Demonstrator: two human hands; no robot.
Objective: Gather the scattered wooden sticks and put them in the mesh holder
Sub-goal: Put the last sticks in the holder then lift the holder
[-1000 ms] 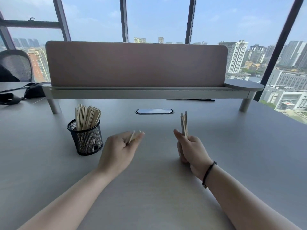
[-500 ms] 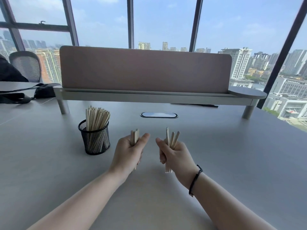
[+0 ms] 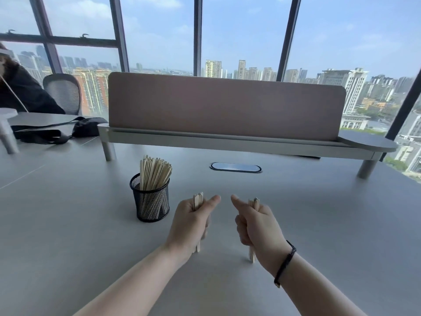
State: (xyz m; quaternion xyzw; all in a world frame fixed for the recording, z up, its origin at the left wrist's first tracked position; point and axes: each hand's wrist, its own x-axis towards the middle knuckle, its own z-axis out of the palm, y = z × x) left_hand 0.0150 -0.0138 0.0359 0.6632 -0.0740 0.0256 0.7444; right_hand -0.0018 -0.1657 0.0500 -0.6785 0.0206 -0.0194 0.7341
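Both forearms are bare, with no sleeves showing. The right hand (image 3: 259, 226) has a thin black cord bracelet (image 3: 286, 262) around its wrist, a small metal piece at the bracelet's lower end. The left hand (image 3: 190, 222) wears nothing.

Single head-worn wide view, forward and down across the desk (image 3: 68, 224), toward the windows (image 3: 159, 30).

High-rise office: grey desk (image 3: 68, 224) with divider screen (image 3: 223, 106), mesh chair (image 3: 63, 92), skyline windows (image 3: 239, 30).
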